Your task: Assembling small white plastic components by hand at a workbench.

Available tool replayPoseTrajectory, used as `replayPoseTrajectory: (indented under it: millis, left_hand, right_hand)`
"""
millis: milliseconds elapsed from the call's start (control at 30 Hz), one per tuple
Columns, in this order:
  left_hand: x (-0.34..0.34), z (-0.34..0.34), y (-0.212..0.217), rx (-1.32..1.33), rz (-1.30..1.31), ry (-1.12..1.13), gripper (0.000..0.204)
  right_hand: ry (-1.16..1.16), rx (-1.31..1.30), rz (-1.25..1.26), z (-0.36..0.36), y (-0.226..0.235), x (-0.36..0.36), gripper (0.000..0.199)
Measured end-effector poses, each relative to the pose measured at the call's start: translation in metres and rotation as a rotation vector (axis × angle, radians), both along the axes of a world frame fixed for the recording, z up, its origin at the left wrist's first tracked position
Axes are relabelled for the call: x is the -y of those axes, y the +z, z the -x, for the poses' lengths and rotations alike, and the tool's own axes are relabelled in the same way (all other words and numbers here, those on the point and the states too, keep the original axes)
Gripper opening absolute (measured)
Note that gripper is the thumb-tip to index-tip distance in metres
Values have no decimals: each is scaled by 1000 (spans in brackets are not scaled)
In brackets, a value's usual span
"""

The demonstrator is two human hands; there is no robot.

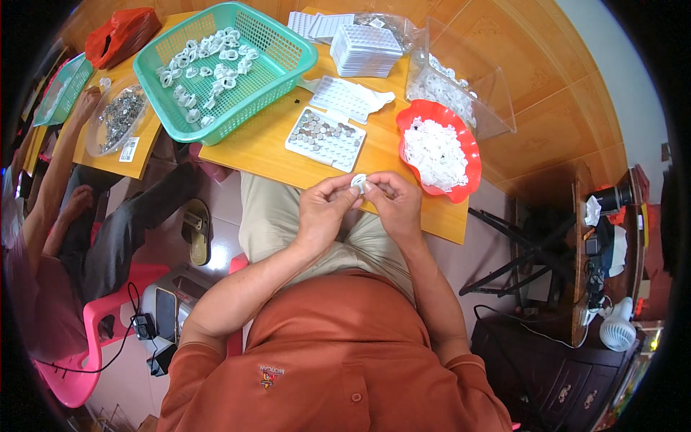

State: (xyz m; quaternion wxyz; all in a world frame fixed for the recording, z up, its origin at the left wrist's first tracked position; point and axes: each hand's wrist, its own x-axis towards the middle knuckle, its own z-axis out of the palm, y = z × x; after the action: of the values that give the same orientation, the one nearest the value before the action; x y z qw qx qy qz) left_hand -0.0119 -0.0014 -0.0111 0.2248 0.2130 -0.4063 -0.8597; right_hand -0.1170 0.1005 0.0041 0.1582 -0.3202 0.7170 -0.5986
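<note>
While both hands pinch one small white plastic piece (358,182) at frame centre, left hand (324,209) and right hand (394,201) fingers closed on it, it looks like mid-assembly. Next probably the grid tray (324,137) just above; red bowl (439,151) crowds the right, tabletop edge (288,173) close.

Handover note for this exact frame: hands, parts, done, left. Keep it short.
Left hand and right hand: both pinch one small white plastic part between the fingertips, held just off the near table edge.
Parts: red bowl of loose white pieces at the right; white grid tray of small metal discs straight ahead; stack of empty white trays behind it.
Done: green basket holds a scatter of white ring-shaped parts.
Left: the red bowl is heaped full, and the grid tray is mostly filled.
</note>
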Motion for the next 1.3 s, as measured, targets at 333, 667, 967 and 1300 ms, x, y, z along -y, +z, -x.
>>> replayPoseTrajectory:
  millis: [333,667,967,1300]
  left_hand:
    - [2,1,2,1,-23,61,21]
    - [5,0,4,-8,10,51,18]
    - [6,0,3,-18,45,27,19]
    - [4,1,0,-17,20,38,19]
  right_hand:
    - [60,268,102,-1,1,5,7]
    - [86,294,136,0,2,5,7]
    - [110,79,56,4,7,2,7]
    - [79,172,140,-4,1,4,7]
